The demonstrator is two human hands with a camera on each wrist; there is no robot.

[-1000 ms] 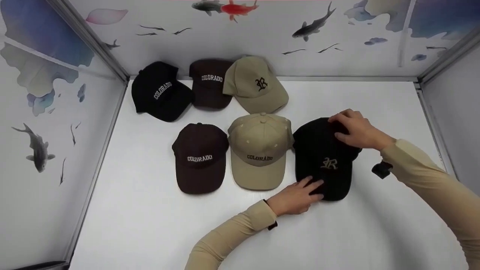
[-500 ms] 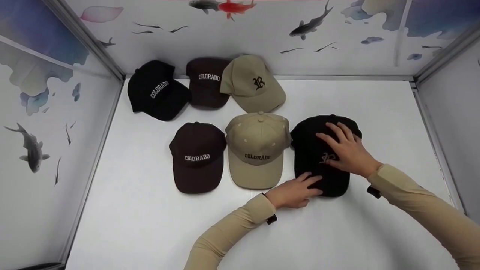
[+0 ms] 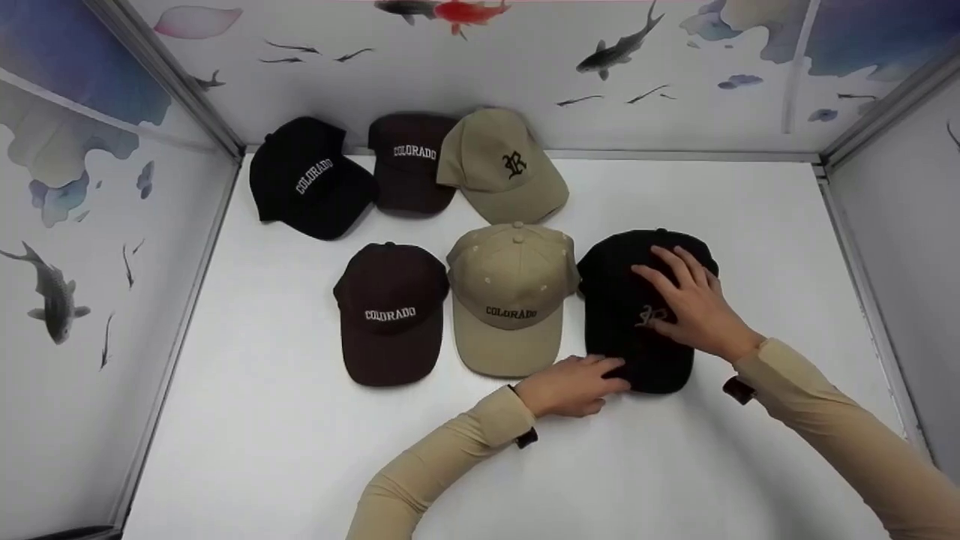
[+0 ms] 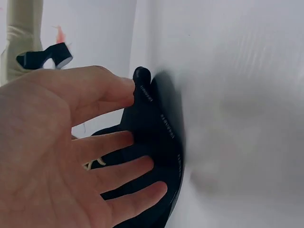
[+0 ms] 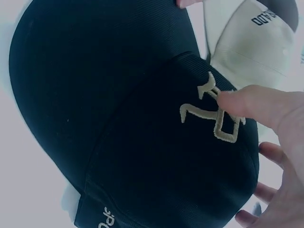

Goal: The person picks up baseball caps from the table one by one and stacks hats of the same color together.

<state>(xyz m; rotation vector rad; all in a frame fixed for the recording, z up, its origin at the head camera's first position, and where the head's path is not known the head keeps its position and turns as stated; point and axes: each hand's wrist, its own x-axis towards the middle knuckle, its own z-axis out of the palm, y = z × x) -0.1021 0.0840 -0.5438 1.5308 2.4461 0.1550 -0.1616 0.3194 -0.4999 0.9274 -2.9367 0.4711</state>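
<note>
A black baseball cap (image 3: 615, 300) with a beige embroidered R-like letter lies at the right end of the front row, brim toward me. My right hand (image 3: 701, 307) rests over its crown with spread, slightly bent fingers. Its thumb (image 5: 242, 102) lies on the letter in the right wrist view. At the left edge of the brim, the fingertips of my left hand (image 3: 566, 386) overlap the cap. In the left wrist view the left hand's fingers (image 4: 126, 173) are extended and apart beside the brim. Next to the black cap sits a beige COLORADO cap (image 3: 510, 300).
A dark brown COLORADO cap (image 3: 391, 315) ends the front row on the left. Behind lie a black COLORADO cap (image 3: 311, 180), another dark brown one (image 3: 414, 176) and a beige letter cap (image 3: 510, 169). Printed walls (image 3: 480, 82) enclose the white table (image 3: 255, 420).
My right hand has moved from the back right of the black cap's crown forward over its front. The left hand has drawn back slightly left along the brim.
</note>
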